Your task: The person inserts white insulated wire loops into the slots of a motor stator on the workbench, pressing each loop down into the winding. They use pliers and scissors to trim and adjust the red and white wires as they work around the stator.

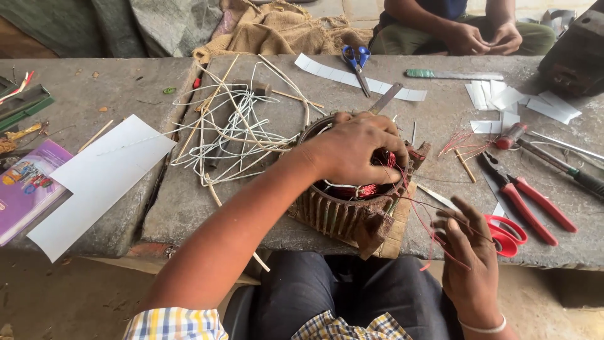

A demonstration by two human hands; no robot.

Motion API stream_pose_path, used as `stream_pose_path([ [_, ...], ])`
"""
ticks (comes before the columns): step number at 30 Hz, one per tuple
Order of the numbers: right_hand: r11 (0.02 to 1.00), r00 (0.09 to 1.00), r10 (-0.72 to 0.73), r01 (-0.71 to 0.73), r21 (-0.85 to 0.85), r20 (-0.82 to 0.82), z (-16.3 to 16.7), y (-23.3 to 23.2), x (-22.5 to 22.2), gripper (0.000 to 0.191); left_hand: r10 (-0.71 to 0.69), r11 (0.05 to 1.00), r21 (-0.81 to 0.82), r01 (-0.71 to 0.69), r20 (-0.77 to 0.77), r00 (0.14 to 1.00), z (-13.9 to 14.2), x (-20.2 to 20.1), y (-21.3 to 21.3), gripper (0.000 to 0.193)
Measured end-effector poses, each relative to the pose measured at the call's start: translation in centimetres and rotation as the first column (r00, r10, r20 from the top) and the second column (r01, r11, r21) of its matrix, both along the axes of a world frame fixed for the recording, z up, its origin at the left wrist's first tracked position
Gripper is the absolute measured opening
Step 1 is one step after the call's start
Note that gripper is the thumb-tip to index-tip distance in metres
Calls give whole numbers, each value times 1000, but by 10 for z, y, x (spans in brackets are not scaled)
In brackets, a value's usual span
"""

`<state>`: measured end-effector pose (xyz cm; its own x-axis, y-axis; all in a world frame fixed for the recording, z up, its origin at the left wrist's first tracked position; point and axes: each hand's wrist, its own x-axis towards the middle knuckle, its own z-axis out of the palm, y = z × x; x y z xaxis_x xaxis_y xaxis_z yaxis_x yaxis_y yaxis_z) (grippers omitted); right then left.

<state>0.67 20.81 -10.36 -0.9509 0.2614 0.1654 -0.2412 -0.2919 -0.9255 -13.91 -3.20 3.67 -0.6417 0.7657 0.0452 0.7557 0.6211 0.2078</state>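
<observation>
Nearest me, my right hand (469,252) pinches thin red wires (434,236) running from the finned stator (352,211) at the slab (189,208) edge, where my left hand (352,148) grips inside; tugging could, I judge, snap them.

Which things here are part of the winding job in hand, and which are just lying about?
In use:
left hand pressed into the motor stator
right hand pulling thin red wire

Lying about:
blue scissors
red pliers
red scissors
white wire tangle
paper strips
purple booklet
</observation>
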Motion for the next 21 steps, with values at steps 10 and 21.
stream_pose_path([
  [10, 1000, 999, -24, 23, 15, 42, -30, 17, 18, 45, 71, 961, 275, -40, -106, 992, -8, -13, 37, 38],
  [21, 999, 997, 19, -22, 39, 77, -28, 24, 19, 43, -288, 155, 909, -387, 417, 862, 60, -43, 0, 26],
])
